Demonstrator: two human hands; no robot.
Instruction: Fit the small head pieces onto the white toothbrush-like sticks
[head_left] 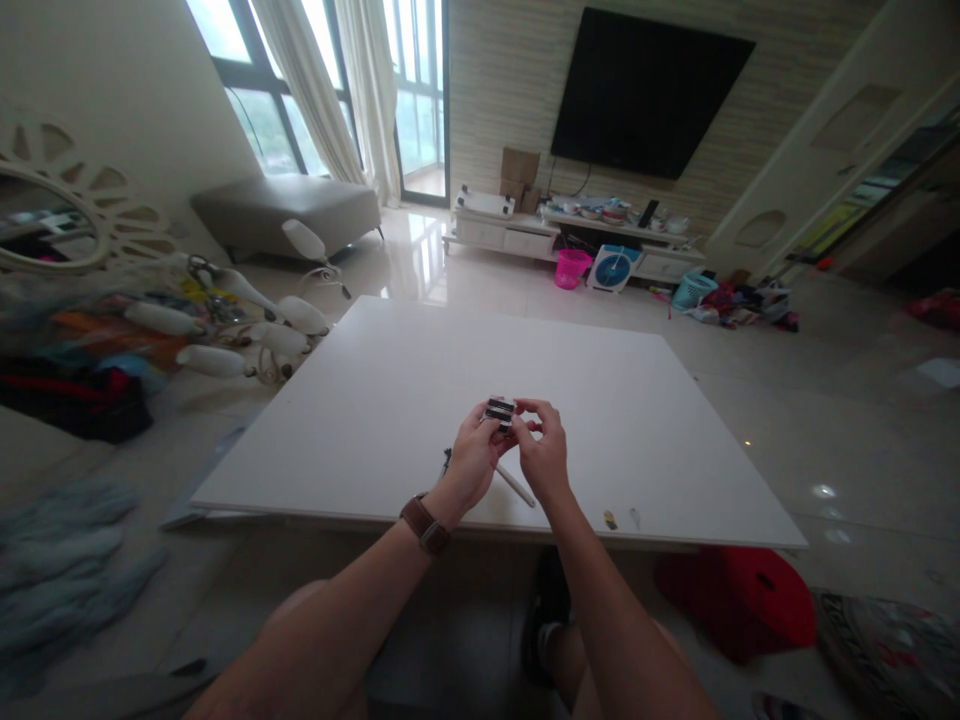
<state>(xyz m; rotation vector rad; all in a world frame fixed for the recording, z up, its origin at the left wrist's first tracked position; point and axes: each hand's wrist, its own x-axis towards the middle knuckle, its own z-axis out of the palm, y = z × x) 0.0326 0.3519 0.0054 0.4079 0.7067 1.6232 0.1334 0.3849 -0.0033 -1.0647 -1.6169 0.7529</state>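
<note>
A small squarish block with black and white stripes (499, 408) is held above the white table. My left hand (474, 455) is closed around its left and lower side, thumb on the front. My right hand (544, 450) pinches at its right edge, the fingers bent against it. What the block is, I cannot make out. Beneath my hands, a thin pale stick-like tool (516, 486) lies on the tabletop, and a small dark object (447, 459) shows just left of my left hand. A brown watch strap (426, 523) circles my left wrist.
The white tabletop (360, 400) spreads under my hands. Near its front edge lie a small yellow-and-black piece (610, 520) and a tiny pale item (635, 517). A red stool (750, 595) stands at front right; a chandelier (277, 325) with white shades is at left.
</note>
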